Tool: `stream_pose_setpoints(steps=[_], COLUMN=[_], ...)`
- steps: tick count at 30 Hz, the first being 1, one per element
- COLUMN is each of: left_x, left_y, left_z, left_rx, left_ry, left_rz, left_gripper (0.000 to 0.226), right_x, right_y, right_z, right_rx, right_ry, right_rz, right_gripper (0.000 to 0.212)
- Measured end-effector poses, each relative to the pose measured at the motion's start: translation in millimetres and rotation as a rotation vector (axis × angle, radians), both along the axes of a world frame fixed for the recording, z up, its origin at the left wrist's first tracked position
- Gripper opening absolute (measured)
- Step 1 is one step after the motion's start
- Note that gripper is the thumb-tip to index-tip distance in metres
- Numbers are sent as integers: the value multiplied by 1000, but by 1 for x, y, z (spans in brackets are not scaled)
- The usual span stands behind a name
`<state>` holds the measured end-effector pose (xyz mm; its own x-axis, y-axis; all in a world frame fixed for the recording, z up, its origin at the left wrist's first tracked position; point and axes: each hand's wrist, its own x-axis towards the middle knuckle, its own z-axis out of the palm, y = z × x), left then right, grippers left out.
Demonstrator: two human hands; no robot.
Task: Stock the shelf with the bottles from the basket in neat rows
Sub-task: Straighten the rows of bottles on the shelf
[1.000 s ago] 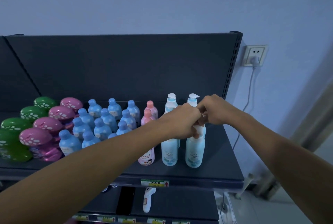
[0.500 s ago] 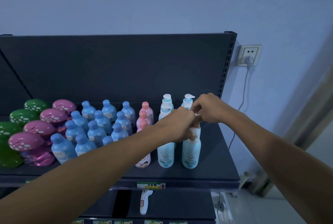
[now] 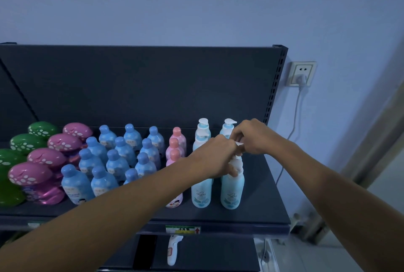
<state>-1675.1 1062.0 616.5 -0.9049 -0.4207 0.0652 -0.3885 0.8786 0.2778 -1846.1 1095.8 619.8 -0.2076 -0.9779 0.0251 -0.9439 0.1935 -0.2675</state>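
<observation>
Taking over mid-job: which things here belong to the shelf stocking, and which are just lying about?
Part of the job:
- pump bottle, front right, both hands at its top
- left hand
- right hand
- shelf
- blue bottles already in rows

Lying about:
- wall socket
- white handheld device on the lower shelf

A matt, dark-painted metal shelf (image 3: 260, 186) is seen backed by a perforated upright. Smooth plastic pump bottles (image 3: 232, 188) are shown with a soft sheen, while the pink mushroom-capped bottles (image 3: 47, 193) appear glossy and foil-like. The wall (image 3: 196, 5) behind is painted flat and matt.
</observation>
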Motion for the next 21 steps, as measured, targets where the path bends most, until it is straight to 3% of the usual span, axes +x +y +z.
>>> stream_pose_setpoints(steps=[6,10,21], left_x=[12,32,134], left_y=[-9,-20,-55], left_z=[5,10,37], left_rx=[-85,-132,-139], left_ry=[25,109,162], left_rz=[57,119,236], left_gripper=[24,28,18], right_x=[8,22,125], right_y=[5,7,-4], right_z=[8,20,50], right_rx=[-7,-49,-105], right_ry=[63,103,139], right_rz=[-10,-16,57], right_gripper=[29,28,25])
